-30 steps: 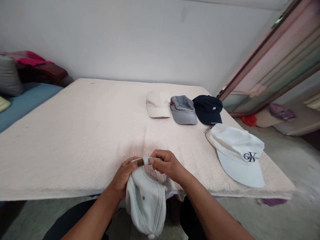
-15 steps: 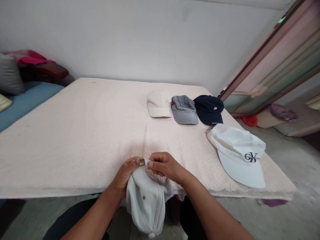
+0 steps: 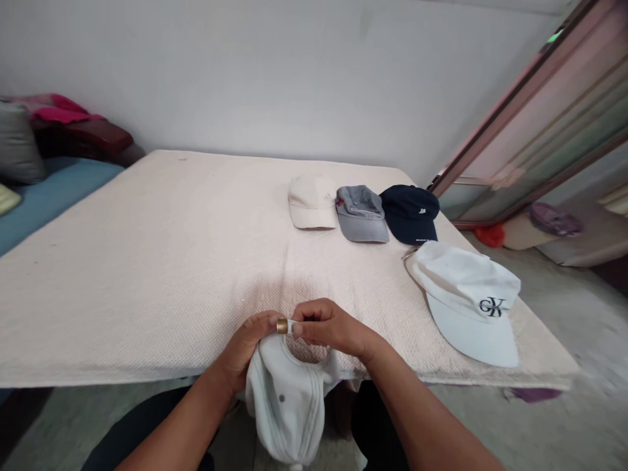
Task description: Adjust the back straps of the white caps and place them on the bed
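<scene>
Both hands pinch the rear strap of a white cap [image 3: 287,405]: left hand [image 3: 245,350] shuts on the strap by the brass buckle [image 3: 281,326], right hand [image 3: 333,327] nips the strap end just beside it. Cap hangs below the grip, off the near edge of the worktop [image 3: 147,261]. Looks light and floppy; strap's the firm bit to hold. Beyond the grip, four more caps: cream [image 3: 311,201], grey [image 3: 360,214], navy [image 3: 409,212], white logo cap [image 3: 468,297].

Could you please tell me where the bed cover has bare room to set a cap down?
The cover lies bare across its left and middle, from the far wall to the near edge. The right side is crowded: cream cap, grey cap, navy cap, big white cap.
</scene>
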The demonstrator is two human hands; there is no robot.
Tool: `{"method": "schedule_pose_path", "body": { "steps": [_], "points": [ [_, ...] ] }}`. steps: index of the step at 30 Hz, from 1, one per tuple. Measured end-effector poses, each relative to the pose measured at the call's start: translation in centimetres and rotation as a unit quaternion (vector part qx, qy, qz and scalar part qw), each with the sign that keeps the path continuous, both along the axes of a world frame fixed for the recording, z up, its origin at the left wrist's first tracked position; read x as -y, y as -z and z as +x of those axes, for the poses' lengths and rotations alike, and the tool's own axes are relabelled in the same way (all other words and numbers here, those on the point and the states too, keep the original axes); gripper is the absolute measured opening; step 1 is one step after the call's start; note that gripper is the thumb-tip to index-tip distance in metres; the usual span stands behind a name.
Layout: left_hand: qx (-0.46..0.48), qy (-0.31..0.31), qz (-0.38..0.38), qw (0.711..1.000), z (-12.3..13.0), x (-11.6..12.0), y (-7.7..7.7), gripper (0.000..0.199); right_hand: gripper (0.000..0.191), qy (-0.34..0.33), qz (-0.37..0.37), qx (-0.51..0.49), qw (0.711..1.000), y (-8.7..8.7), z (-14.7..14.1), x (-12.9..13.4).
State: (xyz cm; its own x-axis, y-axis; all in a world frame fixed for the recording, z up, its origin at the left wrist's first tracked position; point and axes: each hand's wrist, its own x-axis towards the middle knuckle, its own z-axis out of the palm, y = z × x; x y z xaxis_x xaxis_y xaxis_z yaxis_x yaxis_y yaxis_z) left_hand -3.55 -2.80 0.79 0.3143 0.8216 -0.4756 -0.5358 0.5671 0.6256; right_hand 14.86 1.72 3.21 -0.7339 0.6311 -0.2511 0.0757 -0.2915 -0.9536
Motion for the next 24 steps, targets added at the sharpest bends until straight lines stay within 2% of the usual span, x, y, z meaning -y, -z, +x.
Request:
{"method": "schedule_pose_path", "body": {
  "steps": [4,10,17,24],
  "points": [
    [-0.022,-0.005,-0.001,1.000,-0.2,0.0,0.2,0.016,0.028,0.010,0.000,0.005,1.000,0.2,-0.3,0.1],
    [0.012,0.010,0.014,1.000,-0.5,0.0,0.5,0.012,0.024,0.060,-0.036,-0.067,0.995,0.7,-0.3,0.0],
    [-0.019,0.031,-0.002,0.999,-0.3,0.0,-0.2,0.016,0.030,0.012,-0.041,-0.105,0.994,1.0,-0.6,0.1],
    [-0.021,0.028,-0.005,0.999,-0.4,0.2,-0.2,0.018,0.028,0.032,-0.012,-0.084,0.996,1.3,-0.8,0.1]
  ]
}}
